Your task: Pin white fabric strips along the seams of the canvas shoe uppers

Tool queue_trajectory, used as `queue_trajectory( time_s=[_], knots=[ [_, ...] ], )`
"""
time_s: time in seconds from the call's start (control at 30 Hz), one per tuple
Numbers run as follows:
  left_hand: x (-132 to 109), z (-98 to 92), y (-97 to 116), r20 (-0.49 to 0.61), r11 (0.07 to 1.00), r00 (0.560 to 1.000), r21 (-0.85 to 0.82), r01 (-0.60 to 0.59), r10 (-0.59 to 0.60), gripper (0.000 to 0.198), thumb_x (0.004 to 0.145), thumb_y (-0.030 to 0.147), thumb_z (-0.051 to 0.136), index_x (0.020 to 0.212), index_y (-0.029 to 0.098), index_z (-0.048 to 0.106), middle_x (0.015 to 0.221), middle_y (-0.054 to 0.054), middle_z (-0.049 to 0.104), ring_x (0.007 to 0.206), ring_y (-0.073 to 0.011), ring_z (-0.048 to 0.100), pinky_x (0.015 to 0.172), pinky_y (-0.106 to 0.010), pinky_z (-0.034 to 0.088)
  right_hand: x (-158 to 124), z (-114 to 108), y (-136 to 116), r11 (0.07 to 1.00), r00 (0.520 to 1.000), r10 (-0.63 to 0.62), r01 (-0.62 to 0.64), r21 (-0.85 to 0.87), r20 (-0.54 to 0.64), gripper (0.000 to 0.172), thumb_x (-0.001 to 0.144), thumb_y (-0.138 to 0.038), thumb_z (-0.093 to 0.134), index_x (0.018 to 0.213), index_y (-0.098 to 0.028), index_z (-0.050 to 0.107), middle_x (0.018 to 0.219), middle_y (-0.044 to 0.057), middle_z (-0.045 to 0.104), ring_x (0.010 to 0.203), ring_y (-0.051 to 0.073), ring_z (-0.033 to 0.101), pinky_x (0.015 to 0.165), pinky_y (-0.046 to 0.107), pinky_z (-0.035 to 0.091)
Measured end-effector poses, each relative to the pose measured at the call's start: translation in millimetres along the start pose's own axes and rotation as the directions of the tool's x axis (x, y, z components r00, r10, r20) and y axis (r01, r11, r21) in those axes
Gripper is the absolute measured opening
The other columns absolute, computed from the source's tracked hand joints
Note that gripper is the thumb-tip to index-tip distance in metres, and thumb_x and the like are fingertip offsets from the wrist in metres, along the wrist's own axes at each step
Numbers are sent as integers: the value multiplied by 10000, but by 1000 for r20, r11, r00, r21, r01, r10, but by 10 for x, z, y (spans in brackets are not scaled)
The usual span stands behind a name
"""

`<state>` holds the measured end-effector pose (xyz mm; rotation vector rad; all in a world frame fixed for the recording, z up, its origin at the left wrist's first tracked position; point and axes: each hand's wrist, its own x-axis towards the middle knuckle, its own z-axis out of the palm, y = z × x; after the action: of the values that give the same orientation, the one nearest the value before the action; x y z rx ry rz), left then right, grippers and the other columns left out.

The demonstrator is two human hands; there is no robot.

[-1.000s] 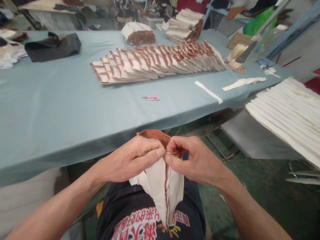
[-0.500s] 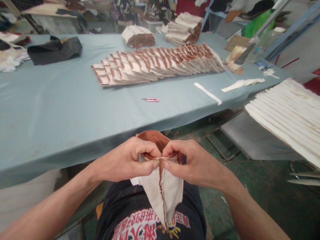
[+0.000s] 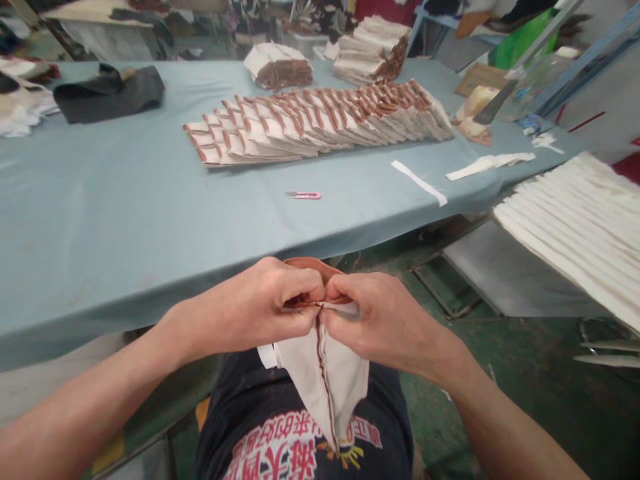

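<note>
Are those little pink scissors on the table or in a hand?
On the table: the scissors lie there, and the left hand and right hand pinch pale cloth.

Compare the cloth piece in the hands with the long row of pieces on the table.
The cloth piece is a single item pinched by the left hand and right hand; the row is many pieces overlapping on the table. The cloth piece tapers downward; the row stretches sideways. Both show cream and brown.

Table (image 3: 150, 220) at twelve o'clock from the sewn piece (image 3: 306, 367)
On it: thread snips (image 3: 311, 195) at twelve, stitched pieces (image 3: 310, 127) behind; folded cloth (image 3: 110, 100) at eleven, fabric strip (image 3: 419, 182) at one.
</note>
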<state>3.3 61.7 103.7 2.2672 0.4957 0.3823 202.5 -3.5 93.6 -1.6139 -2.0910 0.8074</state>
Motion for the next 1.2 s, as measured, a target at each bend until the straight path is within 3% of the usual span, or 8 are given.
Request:
queue_trajectory(
  time_s=[0.37, 0.53, 0.6, 0.7, 0.77, 0.83, 1.03, 1.2],
  knots=[
    [-147, 77, -90, -59, 935, 986, 330, -128, 155, 226, 1015, 111, 468, 820, 181, 557, 723, 10, 608, 591, -102, 532, 564, -224, 412, 84, 70, -9, 1000, 999, 29, -29, 8, 24, 124, 786, -217, 573, 677, -206, 515, 603, -35, 555, 585, 123, 472, 600, 297, 251],
    [-193, 187, -202, -107, 831, 933, 499, -247, 342, 159, 1056, 127, 461, 955, 176, 574, 789, -35, 707, 670, -143, 645, 630, -254, 508, 83, 53, 9, 990, 1000, 30, -30, 139, 5, 149, 740, -181, 569, 636, -202, 465, 603, -53, 476, 596, 107, 408, 601, 280, 267],
    [-202, 212, -225, -107, 795, 907, 531, -294, 407, 140, 1047, 95, 459, 990, 159, 568, 837, -68, 727, 699, -166, 670, 649, -281, 535, 78, 43, 37, 941, 995, 54, -78, 331, 79, 134, 732, -192, 566, 641, -206, 469, 607, -58, 455, 590, 101, 394, 574, 254, 290],
    [-200, 210, -212, -83, 744, 885, 581, -330, 458, 156, 1051, 79, 426, 1037, 132, 571, 861, -97, 735, 732, -194, 694, 666, -307, 569, 65, 68, 115, 747, 972, 56, -193, 636, 230, 144, 746, -276, 603, 689, -210, 488, 598, -76, 417, 547, 88, 350, 501, 219, 285],
    [-187, 192, -187, -50, 713, 885, 614, -338, 463, 190, 1063, 85, 394, 1070, 124, 580, 851, -98, 737, 739, -198, 703, 664, -302, 587, 63, 112, 172, 631, 962, 38, -233, 740, 271, 186, 766, -341, 625, 716, -205, 509, 587, -80, 412, 526, 85, 338, 472, 210, 270],
    [-168, 176, -170, -13, 687, 889, 640, -344, 458, 221, 1068, 87, 372, 1077, 125, 589, 854, -100, 740, 731, -193, 703, 653, -296, 597, 73, 155, 210, 594, 961, 58, -250, 765, 269, 210, 776, -369, 632, 715, -199, 524, 580, -78, 417, 515, 85, 336, 463, 209, 259],
    [-109, 220, -209, -17, 673, 880, 650, -352, 476, 195, 1062, 111, 396, 1085, 131, 588, 854, -97, 747, 703, -191, 699, 655, -308, 596, 77, 119, 179, 676, 959, 154, -276, 683, 236, 169, 715, -331, 585, 650, -218, 478, 552, -85, 372, 498, 79, 299, 456, 210, 237],
    [-90, 293, -270, -170, 767, 852, 547, -336, 495, 43, 1035, 135, 532, 1054, 164, 557, 797, -46, 735, 660, -156, 677, 636, -265, 536, -47, 20, 134, 821, 993, 88, -119, 558, 83, 110, 740, -238, 543, 642, -208, 502, 574, -63, 440, 533, 88, 362, 493, 217, 292]
  ],
)
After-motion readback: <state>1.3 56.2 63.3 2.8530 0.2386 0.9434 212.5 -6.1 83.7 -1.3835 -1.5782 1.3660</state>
